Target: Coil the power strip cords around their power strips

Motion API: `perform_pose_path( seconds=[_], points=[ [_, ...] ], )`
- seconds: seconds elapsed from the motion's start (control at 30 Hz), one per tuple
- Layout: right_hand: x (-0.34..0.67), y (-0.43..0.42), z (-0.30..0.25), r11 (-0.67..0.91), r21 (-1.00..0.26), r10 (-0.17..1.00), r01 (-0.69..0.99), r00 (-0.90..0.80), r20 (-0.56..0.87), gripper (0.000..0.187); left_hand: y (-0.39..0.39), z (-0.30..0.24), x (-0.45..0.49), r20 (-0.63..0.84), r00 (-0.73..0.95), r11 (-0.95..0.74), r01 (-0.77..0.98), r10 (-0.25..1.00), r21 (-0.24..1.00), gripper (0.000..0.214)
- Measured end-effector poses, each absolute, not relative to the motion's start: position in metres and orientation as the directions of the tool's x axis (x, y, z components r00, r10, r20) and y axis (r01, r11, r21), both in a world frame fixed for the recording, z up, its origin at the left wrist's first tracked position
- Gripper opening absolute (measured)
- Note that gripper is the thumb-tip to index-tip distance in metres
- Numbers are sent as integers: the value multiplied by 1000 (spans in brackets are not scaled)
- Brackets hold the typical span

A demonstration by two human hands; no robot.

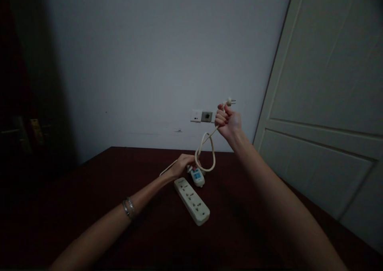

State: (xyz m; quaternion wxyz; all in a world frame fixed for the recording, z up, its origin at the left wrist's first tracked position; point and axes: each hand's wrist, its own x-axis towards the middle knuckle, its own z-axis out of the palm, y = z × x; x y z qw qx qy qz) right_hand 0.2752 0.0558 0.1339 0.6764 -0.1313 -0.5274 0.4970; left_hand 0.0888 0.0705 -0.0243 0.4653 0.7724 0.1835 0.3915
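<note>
Here, right hand (229, 121) fisted around the cord (206, 151), left hand (182, 165) closed on it beside the power strip (192, 201).

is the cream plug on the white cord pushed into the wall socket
No, the right hand holds the cream two-pin plug aloft, pins bare, apart from the white-and-grey wall socket.

Dark red table (89, 223), wall socket (202, 116), pale panelled door (329, 103), grey wall (149, 63)

On the one dark counter (89, 191) I count two power strips, a long white strip (192, 201) and a small blue-faced strip (197, 177), one looped cord (213, 151), one plug (229, 101) and one wall outlet (202, 116).
</note>
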Motion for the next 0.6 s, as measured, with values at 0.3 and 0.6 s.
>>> perform_pose_path(
  seconds=[0.3, 0.6],
  points=[
    [350, 102, 71, 329, -800, 944, -501, 192, 268, 32, 52, 35, 49, 483, 688, -841, 426, 541, 334, 37],
    [374, 135, 10, 248, -842, 941, -479, 326, 91, 19, 13, 12, 28, 330, 909, -888, 355, 255, -293, 30]
  ],
)
